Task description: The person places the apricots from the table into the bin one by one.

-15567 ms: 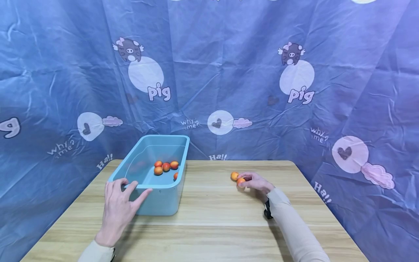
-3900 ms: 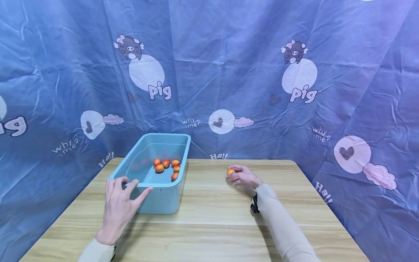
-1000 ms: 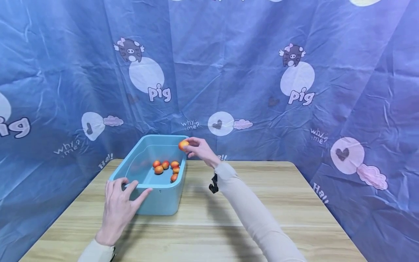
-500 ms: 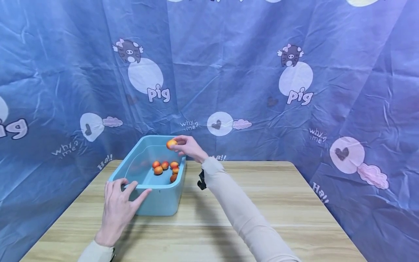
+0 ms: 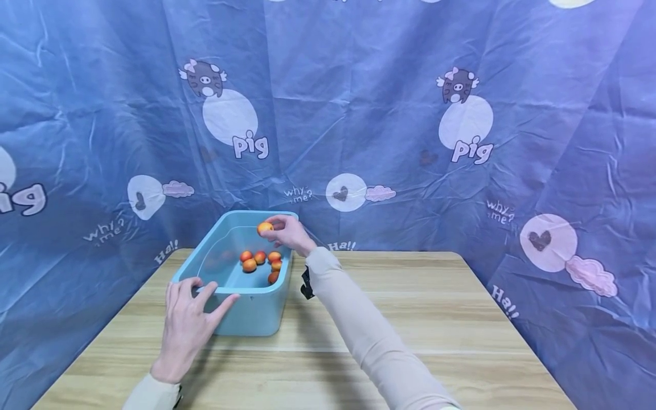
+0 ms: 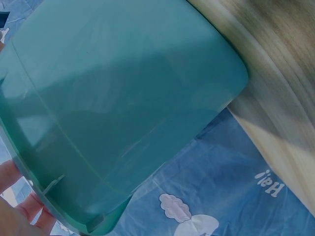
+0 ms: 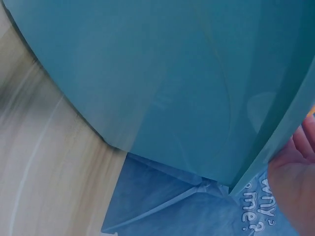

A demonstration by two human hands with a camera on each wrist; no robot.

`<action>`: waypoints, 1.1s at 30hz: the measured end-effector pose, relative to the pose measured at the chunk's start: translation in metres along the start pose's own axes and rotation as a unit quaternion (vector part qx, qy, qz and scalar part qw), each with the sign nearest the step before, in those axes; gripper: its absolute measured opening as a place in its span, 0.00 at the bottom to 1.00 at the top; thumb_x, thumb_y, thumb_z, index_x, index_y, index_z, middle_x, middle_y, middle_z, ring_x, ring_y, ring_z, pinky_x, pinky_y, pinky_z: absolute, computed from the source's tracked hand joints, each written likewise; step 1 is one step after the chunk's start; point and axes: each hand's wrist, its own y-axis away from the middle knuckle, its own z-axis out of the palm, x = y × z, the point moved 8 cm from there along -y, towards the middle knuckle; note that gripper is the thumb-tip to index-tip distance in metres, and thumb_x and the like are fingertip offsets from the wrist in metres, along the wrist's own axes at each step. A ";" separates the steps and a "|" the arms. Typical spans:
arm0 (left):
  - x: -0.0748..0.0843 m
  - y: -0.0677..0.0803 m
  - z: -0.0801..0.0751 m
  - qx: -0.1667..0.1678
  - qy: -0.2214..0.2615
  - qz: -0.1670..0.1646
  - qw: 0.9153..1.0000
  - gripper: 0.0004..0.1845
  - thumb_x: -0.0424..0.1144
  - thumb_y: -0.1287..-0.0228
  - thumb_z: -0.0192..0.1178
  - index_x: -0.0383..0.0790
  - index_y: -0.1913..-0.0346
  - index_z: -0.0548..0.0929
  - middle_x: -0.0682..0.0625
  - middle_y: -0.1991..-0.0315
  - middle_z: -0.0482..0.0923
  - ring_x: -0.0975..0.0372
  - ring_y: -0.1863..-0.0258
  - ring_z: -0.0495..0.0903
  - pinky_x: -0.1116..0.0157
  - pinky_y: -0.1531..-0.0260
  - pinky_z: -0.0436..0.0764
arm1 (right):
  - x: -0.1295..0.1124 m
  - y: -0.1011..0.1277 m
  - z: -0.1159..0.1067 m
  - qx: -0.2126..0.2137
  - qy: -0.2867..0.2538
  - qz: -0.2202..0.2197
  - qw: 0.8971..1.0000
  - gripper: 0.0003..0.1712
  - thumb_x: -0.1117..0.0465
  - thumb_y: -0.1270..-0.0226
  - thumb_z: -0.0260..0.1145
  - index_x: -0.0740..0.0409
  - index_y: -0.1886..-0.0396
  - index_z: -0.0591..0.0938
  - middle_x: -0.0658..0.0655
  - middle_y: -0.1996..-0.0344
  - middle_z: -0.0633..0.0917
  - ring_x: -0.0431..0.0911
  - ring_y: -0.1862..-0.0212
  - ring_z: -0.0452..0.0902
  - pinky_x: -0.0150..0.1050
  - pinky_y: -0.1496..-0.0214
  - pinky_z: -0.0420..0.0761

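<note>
My right hand [image 5: 289, 232] pinches a small orange fruit [image 5: 264, 228] between thumb and fingertips, the grip closed just enough to hold the round, smooth-skinned piece without crushing it. I hold it in the air over the far end of the teal tub [image 5: 256, 319], above its open mouth and inside the line of the rim, so that it hangs clear of the wall beneath my fingers. Below the grip and a little toward me, five more fruits [image 5: 261, 263] lie bunched on the tub floor against the wall on my right, orange with red blushes, some touching. My left hand [image 5: 187, 324] rests spread on the tub's near rim, fingers straight and splayed, the thumb lying along the edge; it grasps nothing and seems to steady the light plastic box against sliding. The tub is glossy, thin-walled, with rounded corners and a rolled lip, as the left wrist view [image 6: 123, 108] shows close up. It sits on a pale wood-grain worktop [image 5: 410, 319]. Behind hangs a crinkled blue backdrop [image 5: 359, 85] printed with cartoon pigs.
</note>
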 end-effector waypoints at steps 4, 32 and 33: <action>0.000 -0.001 0.001 -0.006 0.001 -0.003 1.000 0.36 0.69 0.43 0.59 0.34 0.64 0.85 0.30 0.63 0.73 0.40 0.61 0.69 0.41 0.53 0.63 | -0.001 0.000 -0.002 0.017 0.036 0.002 0.999 0.21 0.61 0.39 0.73 0.58 0.47 0.81 0.60 0.55 0.87 0.43 0.71 0.83 0.48 0.61 0.85; 0.002 0.002 0.005 -0.026 0.004 -0.017 0.999 0.38 0.71 0.41 0.57 0.33 0.62 0.85 0.31 0.62 0.72 0.40 0.60 0.68 0.41 0.51 0.62 | 0.003 0.013 -0.004 0.023 -0.003 -0.046 0.999 0.13 0.67 0.31 0.63 0.65 0.48 0.81 0.66 0.53 0.85 0.56 0.53 0.85 0.41 0.52 0.84; 0.002 0.002 0.005 -0.028 0.005 -0.018 0.999 0.37 0.70 0.42 0.58 0.33 0.62 0.85 0.31 0.62 0.72 0.40 0.60 0.68 0.41 0.51 0.62 | 0.003 0.016 -0.005 0.024 0.012 -0.058 0.998 0.13 0.67 0.31 0.63 0.64 0.49 0.82 0.65 0.54 0.86 0.54 0.54 0.86 0.41 0.52 0.84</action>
